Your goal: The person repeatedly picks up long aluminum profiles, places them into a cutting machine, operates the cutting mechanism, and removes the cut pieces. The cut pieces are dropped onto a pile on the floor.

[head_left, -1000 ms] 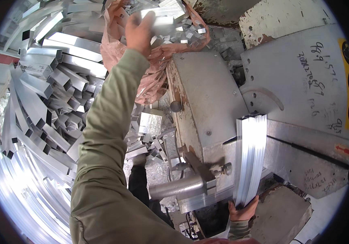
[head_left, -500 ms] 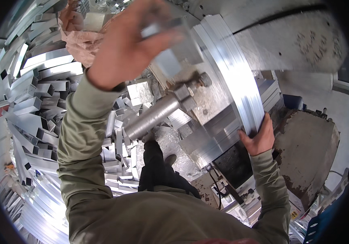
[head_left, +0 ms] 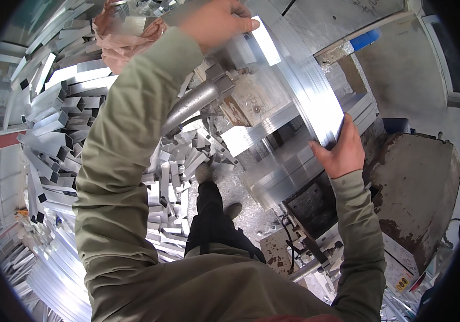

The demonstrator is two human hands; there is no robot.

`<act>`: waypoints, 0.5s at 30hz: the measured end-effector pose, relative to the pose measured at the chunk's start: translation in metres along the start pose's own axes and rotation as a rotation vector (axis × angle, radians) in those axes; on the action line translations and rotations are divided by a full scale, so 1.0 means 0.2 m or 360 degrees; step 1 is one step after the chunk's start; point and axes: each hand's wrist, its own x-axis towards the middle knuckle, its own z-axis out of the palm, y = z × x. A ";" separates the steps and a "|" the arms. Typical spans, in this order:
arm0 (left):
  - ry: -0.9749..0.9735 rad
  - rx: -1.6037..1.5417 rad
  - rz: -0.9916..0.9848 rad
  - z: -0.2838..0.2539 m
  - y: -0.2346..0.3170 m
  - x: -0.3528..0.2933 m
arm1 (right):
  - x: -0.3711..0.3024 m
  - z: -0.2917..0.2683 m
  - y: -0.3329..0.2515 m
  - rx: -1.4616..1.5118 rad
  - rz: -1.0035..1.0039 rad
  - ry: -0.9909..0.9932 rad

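Note:
A bundle of long silvery aluminium bars [head_left: 311, 99] slants across the work area, its near end toward the right. My right hand [head_left: 345, 149] grips that near end, thumb on one side and fingers on the other. At the far end, my left hand [head_left: 220, 22] is closed with its thumb against a bright flat metal face [head_left: 265, 41]; its fingers are partly hidden. Below the bars, more flat aluminium lengths [head_left: 289, 155] lie on a machine bed. A thick grey metal cylinder [head_left: 195, 104] with a blocky head sits left of the bars.
Cut square aluminium tubes [head_left: 53, 123] are heaped along the left. Crumpled brown paper [head_left: 120, 43] lies among them at the far left. A worn, paint-chipped metal cover [head_left: 415, 188] stands at the right. A dark cable [head_left: 290, 244] and machine parts are near my right forearm.
My left hand has swung right and away from me to the bars' far end. My right hand keeps its grip, slightly farther away. The view has shifted a little.

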 end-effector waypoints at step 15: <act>0.0267 0.0333 0.0136 0.12 -0.07 0.12 | -0.02 -0.02 -0.01 -0.0009 0.0015 0.0052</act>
